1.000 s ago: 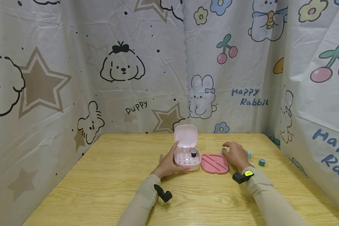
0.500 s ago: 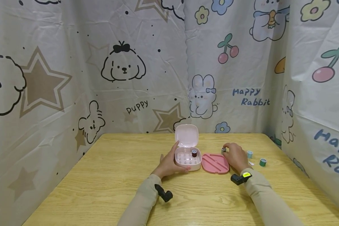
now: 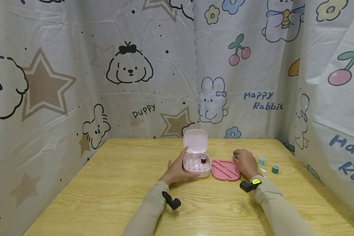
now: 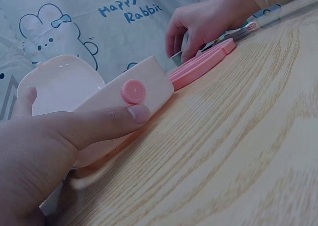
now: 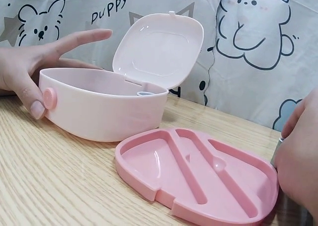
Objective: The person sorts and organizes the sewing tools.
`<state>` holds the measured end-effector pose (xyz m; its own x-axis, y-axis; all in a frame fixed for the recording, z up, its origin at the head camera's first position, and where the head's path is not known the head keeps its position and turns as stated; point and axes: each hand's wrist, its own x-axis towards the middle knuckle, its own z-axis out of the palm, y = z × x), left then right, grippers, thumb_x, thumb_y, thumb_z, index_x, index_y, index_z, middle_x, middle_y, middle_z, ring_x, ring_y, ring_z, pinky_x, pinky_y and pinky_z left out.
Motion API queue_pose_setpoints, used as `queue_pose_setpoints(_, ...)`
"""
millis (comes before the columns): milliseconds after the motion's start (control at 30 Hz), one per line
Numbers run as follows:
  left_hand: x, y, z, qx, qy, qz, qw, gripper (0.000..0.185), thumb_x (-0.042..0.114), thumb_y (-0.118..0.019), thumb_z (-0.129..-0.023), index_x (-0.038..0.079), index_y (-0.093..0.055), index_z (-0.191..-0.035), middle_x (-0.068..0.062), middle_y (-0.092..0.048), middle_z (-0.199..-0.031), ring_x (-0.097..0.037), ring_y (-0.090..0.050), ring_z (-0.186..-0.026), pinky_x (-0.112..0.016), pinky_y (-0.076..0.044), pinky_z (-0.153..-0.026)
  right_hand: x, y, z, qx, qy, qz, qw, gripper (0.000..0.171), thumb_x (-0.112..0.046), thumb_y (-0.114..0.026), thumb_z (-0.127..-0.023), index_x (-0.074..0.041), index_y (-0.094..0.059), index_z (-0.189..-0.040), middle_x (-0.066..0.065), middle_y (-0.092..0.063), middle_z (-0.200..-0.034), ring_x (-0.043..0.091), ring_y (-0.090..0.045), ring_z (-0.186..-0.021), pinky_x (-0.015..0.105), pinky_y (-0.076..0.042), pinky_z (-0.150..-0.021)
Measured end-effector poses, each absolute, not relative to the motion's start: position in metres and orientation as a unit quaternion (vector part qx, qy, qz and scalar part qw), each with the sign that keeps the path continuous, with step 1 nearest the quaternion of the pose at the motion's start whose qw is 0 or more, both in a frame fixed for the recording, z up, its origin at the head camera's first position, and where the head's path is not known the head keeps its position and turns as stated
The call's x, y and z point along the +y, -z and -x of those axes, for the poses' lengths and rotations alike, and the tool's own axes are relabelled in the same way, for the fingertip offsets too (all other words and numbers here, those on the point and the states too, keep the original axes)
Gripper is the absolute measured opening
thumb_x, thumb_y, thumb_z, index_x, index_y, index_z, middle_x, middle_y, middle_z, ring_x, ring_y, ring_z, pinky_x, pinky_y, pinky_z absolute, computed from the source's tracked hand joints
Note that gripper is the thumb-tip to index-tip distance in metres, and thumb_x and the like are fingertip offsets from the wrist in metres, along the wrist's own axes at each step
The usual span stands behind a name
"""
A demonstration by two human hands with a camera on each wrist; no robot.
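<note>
My left hand (image 3: 177,168) holds the left side of a pale pink sewing box (image 4: 154,77), thumb on its front beside the round pink button (image 4: 133,91). The box's lid (image 3: 195,141) stands up at the back. Inside are rows of small pegs and one dark red thread spool (image 3: 203,159) at the back right. My right hand (image 3: 245,164) pinches a small grey thread spool (image 3: 234,156) behind the right end of a pink divided tray (image 3: 226,170). Its fingers mostly hide that spool in the right wrist view.
The pink tray lies flat on the wooden table (image 3: 106,190), right of the box. Farther right stand a light blue spool (image 3: 261,161) and a green spool (image 3: 275,169), with a small white piece (image 3: 263,170) near them. Printed curtains (image 3: 171,65) surround the table.
My right hand's fingers have come down and closed on the grey spool, which stays in about the same spot. My left hand keeps its hold on the box.
</note>
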<state>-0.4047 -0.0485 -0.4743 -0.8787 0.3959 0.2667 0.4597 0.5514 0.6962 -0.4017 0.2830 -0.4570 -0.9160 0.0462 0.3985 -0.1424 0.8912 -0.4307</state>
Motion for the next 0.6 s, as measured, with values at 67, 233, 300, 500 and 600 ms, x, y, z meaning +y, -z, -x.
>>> queue_pose_setpoints(67, -0.0487, 0.4739, 0.4045, -0.880, 0.406, 0.242, 0.039, 0.137, 0.050, -0.098, -0.065, 0.032, -0.009, -0.167, -0.006, -0.033, -0.166, -0.032, -0.033, -0.149, -0.070, 0.006, -0.116, 0.2836, 0.4577, 0.4020, -0.948, -0.233, -0.031, 0.214, 0.025, -0.002, -0.072, -0.093, 0.008, -0.070, -0.116, 0.028, -0.068, -0.113, 0.047, -0.064, -0.107, 0.060, -0.051, -0.092)
queue_pose_setpoints(233, -0.0490, 0.4728, 0.4037, -0.884, 0.401, 0.239, 0.036, 0.137, 0.050, -0.098, -0.065, 0.033, -0.008, -0.167, -0.004, -0.032, -0.166, -0.031, -0.032, -0.150, -0.068, 0.007, -0.117, 0.2842, 0.4584, 0.4013, -0.946, -0.234, -0.041, 0.223, 0.022, 0.001, -0.073, -0.089, 0.008, -0.068, -0.109, 0.028, -0.068, -0.104, 0.047, -0.065, -0.099, 0.060, -0.053, -0.087)
queue_pose_setpoints(300, -0.0487, 0.4725, 0.4035, -0.883, 0.402, 0.239, 0.037, 0.137, 0.050, -0.098, -0.065, 0.033, -0.008, -0.167, -0.005, -0.032, -0.166, -0.032, -0.033, -0.149, -0.068, 0.006, -0.117, 0.2841, 0.4582, 0.4008, -0.946, -0.231, -0.042, 0.224, 0.021, 0.002, -0.072, -0.089, 0.008, -0.067, -0.109, 0.027, -0.067, -0.103, 0.047, -0.065, -0.098, 0.060, -0.053, -0.086)
queue_pose_setpoints(500, -0.0487, 0.4721, 0.4034, -0.883, 0.403, 0.239, 0.039, 0.137, 0.049, -0.098, -0.065, 0.032, -0.009, -0.168, -0.007, -0.033, -0.166, -0.033, -0.033, -0.149, -0.069, 0.006, -0.117, 0.2842, 0.4576, 0.4005, -0.946, -0.227, -0.041, 0.226, 0.020, 0.005, -0.069, -0.090, 0.009, -0.067, -0.109, 0.027, -0.067, -0.103, 0.046, -0.065, -0.098, 0.060, -0.053, -0.086)
queue_pose_setpoints(600, -0.0486, 0.4738, 0.4042, -0.883, 0.401, 0.239, 0.039, 0.137, 0.050, -0.098, -0.064, 0.033, -0.009, -0.167, -0.005, -0.033, -0.166, -0.032, -0.033, -0.149, -0.069, 0.006, -0.117, 0.2843, 0.4574, 0.3996, -0.947, -0.227, -0.041, 0.224, 0.021, 0.006, -0.068, -0.090, 0.010, -0.067, -0.111, 0.028, -0.067, -0.105, 0.046, -0.065, -0.099, 0.060, -0.053, -0.087)
